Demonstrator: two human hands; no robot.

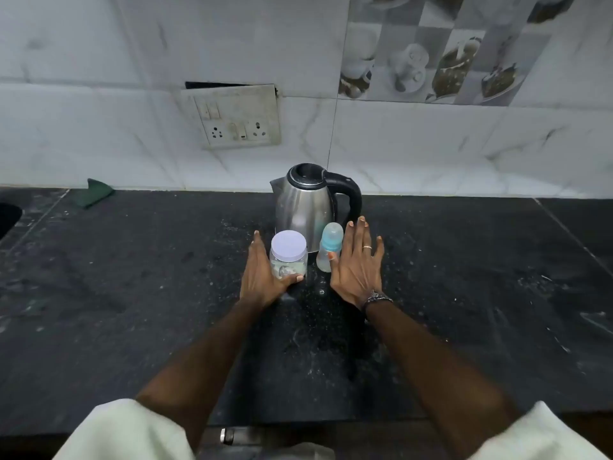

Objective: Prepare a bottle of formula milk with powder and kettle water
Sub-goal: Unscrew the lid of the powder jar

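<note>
A steel kettle [303, 204] with a black lid and handle stands at the back of the dark counter [132, 293]. In front of it sits a clear jar [288, 255] with a white lid and some powder inside. To its right stands a baby bottle [329, 247] with a blue collar and a clear cap. My left hand [262, 277] lies against the jar's left side with straight fingers, the thumb reaching under the jar's front. My right hand [356, 263] is flat with straight fingers just right of the bottle, its thumb touching the bottle's base.
A wall socket panel [237, 117] hangs on the tiled wall behind the kettle. A green cloth [94, 192] lies at the back left of the counter, and a sink edge [8, 217] shows at the far left. White specks dust the counter.
</note>
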